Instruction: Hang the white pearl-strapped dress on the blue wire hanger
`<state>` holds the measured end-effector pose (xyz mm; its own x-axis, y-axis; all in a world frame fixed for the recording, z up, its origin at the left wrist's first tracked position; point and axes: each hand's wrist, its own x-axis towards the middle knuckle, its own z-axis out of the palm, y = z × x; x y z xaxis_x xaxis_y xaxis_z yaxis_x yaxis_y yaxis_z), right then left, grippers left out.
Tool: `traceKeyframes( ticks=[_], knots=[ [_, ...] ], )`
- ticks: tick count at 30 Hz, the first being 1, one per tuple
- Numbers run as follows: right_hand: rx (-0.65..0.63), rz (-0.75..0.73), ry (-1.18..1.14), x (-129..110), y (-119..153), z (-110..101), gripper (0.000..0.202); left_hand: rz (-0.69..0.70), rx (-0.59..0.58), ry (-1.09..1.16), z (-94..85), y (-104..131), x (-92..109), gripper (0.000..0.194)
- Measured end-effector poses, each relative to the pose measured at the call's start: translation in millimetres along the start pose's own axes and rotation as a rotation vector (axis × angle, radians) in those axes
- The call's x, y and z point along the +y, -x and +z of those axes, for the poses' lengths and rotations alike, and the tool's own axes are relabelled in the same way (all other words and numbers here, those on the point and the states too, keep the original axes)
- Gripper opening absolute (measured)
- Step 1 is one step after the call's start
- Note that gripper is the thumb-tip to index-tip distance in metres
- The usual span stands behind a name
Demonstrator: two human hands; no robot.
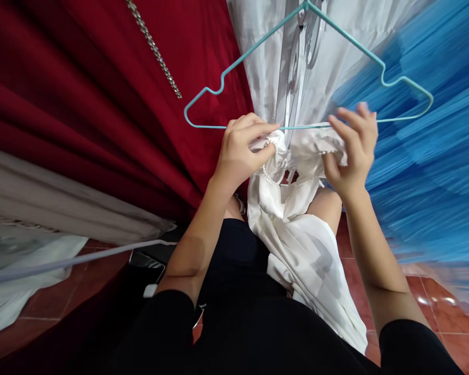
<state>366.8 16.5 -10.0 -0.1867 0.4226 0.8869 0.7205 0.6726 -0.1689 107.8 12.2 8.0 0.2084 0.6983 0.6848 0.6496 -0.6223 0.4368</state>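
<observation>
A white dress (297, 234) with pearl-beaded trim hangs from a light-blue hanger (271, 32) and drapes down over my lap. My left hand (244, 146) pinches the dress's upper edge at the hanger's bottom bar, thumb beside the beads. On the other side, my right hand (352, 148) has its thumb against the beaded edge, with fingers raised and spread near the bar. Slight blur softens those fingertips. White fabric bunches between the two hands along the bar.
Deep red fabric (101, 104) with a jewelled strip (156, 49) hangs at left. White cloth (347, 31) hangs behind the hanger, and blue tulle (433, 172) fills the right. Red floor tiles (453, 333) show below; a pale cord (101, 253) crosses at lower left.
</observation>
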Motion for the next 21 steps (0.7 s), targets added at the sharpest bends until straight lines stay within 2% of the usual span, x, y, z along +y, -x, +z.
traceKeyframes(
  ticks=[2,4,5,9,12,14,16,18,21],
  knots=[
    [-0.107,0.011,-0.042,-6.4,-7.8,8.3,0.024,0.019,-0.003,-0.004,-3.4,3.6,-2.1,0.037],
    [-0.086,0.018,-0.058,-4.4,-10.8,12.7,0.02,0.035,0.042,-0.053,-10.4,11.3,-9.8,0.035],
    [-0.055,0.036,-0.047,-1.8,-11.1,13.4,0.021,0.049,0.102,-0.085,-14.7,16.6,-15.4,0.031],
    [-0.015,0.109,-0.014,6.6,-12.3,9.5,0.023,0.09,0.444,-0.093,-33.1,38.0,-40.3,0.006],
    [-0.047,0.152,-0.03,5.6,-15.8,6.1,0.02,0.151,0.705,0.009,-46.2,41.0,-52.6,0.014],
    [-0.047,0.157,-0.051,3.4,-17.1,5.4,0.019,0.129,0.861,0.028,-56.2,35.2,-57.4,0.02],
    [-0.028,0.13,-0.089,1.7,-16.5,5.7,0.02,-0.032,0.885,0.011,-67.5,25.3,-61.2,0.028],
    [-0.019,0.109,-0.113,0.9,-14.9,6.3,0.021,-0.23,0.814,-0.03,-78.8,13.1,-64.4,0.038],
    [-0.008,0.097,-0.087,-0.1,-13.5,6.1,0.022,-0.404,0.672,-0.131,-91.8,-4.0,-68.3,0.045]
  ],
)
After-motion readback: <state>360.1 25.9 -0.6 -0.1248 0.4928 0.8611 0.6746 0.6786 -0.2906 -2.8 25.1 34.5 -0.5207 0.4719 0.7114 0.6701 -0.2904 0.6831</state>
